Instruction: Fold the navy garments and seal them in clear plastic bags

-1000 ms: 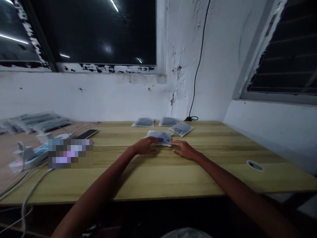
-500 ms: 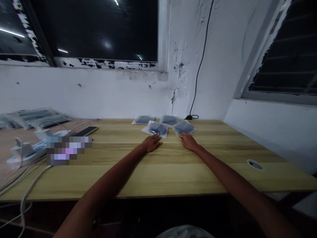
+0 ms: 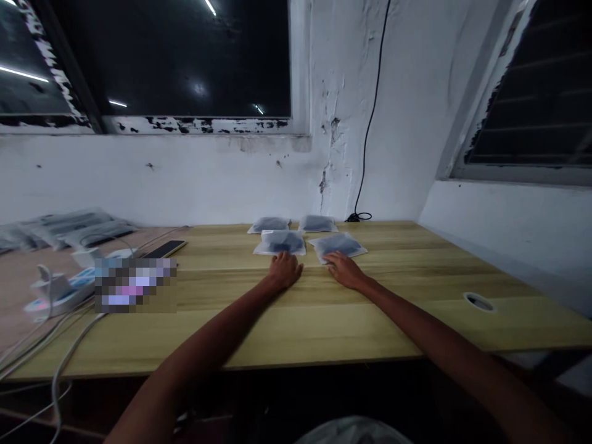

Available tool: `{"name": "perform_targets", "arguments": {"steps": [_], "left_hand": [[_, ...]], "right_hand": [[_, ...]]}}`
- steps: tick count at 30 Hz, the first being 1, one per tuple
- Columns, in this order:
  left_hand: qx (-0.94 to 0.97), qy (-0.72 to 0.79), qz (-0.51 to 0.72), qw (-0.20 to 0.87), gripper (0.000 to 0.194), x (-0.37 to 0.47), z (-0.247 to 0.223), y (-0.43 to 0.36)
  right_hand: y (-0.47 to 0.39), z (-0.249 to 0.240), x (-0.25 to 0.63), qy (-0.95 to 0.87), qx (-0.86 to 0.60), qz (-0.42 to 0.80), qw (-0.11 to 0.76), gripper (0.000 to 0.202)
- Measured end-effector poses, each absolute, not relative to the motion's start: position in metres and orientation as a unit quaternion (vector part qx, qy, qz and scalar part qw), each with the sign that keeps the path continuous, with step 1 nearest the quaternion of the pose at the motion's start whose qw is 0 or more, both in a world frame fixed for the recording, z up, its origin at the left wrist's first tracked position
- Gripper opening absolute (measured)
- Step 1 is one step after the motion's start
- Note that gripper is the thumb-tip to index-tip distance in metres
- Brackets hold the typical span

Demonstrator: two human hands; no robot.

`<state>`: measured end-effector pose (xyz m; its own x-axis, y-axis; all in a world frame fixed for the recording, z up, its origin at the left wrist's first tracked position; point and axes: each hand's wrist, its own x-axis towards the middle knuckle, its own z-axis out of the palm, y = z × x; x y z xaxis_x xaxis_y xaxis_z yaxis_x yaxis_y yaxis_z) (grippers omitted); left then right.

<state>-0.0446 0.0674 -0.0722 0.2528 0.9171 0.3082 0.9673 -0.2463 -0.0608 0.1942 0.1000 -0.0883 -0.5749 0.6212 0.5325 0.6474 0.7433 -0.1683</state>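
Several frosted plastic bags with dark contents lie in two rows on the wooden table (image 3: pixel 324 327). My left hand (image 3: pixel 285 271) rests at the near edge of the front left bag (image 3: pixel 280 241), fingers apart and pointing forward. The front right bag (image 3: pixel 348 245) lies slightly turned, and my right hand (image 3: pixel 343 270) touches its near left corner with spread fingers. Behind them, close to the wall, are the back left bag (image 3: pixel 269 225) and the back right bag (image 3: pixel 318 223). Neither hand is wrapped round a bag.
At the left are a power strip (image 3: pixel 69 299) with white plugs and cables, a dark phone (image 3: pixel 165 249), a blurred-out patch and a pile of wrapped packs (image 3: pixel 69 228). A black cable (image 3: pixel 365 148) hangs down the wall. A round hole (image 3: pixel 480 302) is at the right.
The front left bag has moved left and lies straighter. The front right bag extends further left, with my right hand shifted slightly left and onto its corner.
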Motion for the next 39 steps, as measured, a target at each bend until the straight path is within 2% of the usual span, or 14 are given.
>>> {"name": "perform_targets", "arguments": {"steps": [3, 6, 14, 21, 25, 28, 32, 39], "left_hand": [[-0.812, -0.563, -0.101, 0.113, 0.037, -0.045, -0.072, 0.065], [-0.839, -0.525, -0.096, 0.101, 0.033, -0.048, -0.073, 0.064], [-0.858, -0.493, -0.115, 0.091, 0.029, -0.050, -0.074, 0.066], [-0.876, -0.453, -0.143, 0.084, 0.026, -0.047, -0.073, 0.068], [-0.875, -0.440, -0.183, 0.091, 0.025, -0.033, -0.071, 0.067], [-0.883, -0.428, -0.165, 0.102, 0.029, -0.023, -0.070, 0.065], [-0.892, -0.416, -0.121, 0.132, 0.024, -0.019, -0.071, 0.062], [-0.920, -0.334, -0.101, 0.176, 0.022, -0.020, -0.073, 0.056]], "right_hand": [[0.099, -0.082, 0.199, -0.857, -0.413, -0.010, 0.307, 0.023], [0.102, -0.079, 0.208, -0.842, -0.457, 0.031, 0.284, 0.015], [0.103, -0.082, 0.210, -0.851, -0.434, 0.061, 0.288, 0.016], [0.100, -0.087, 0.200, -0.866, -0.390, -0.017, 0.314, 0.025], [0.104, -0.089, 0.191, -0.881, -0.365, -0.021, 0.299, 0.014], [0.103, -0.085, 0.183, -0.885, -0.362, 0.013, 0.294, 0.010], [0.090, -0.073, 0.177, -0.896, -0.346, 0.064, 0.272, 0.004], [0.073, -0.064, 0.173, -0.902, -0.351, 0.065, 0.242, 0.014]]}}
